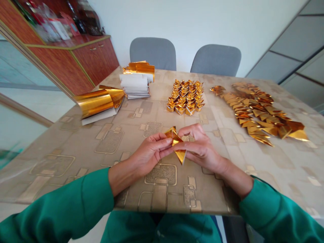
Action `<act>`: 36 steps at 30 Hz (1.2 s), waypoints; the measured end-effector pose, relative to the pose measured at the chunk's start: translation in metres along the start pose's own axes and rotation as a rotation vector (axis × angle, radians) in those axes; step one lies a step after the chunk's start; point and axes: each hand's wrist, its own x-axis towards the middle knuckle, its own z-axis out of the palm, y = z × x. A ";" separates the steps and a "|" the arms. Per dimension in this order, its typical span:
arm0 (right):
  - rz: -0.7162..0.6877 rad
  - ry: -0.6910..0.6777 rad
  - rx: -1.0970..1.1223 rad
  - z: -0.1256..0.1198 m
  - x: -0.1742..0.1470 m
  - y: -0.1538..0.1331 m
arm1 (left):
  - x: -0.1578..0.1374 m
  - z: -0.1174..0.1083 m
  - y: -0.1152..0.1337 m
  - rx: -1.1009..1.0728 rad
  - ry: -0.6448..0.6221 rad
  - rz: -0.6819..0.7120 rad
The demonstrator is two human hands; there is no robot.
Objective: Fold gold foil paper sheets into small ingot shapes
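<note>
gripping glossy, sharp-pointed gold-foil piece (180,156) in both hands (151,150) (204,149); crinkled foil rows (186,97) beyond

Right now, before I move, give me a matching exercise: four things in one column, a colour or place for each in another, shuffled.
1. Folded piece
2. Chairs
3. Sleeves
4. Cabinet

A. Green
B. Red-brown
C. Touched by left hand and right hand
D. Grey

Pairs: 1-C, 2-D, 3-A, 4-B
</note>
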 end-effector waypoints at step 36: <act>0.742 0.347 0.481 0.023 0.002 -0.013 | -0.009 0.009 -0.010 0.223 0.042 0.285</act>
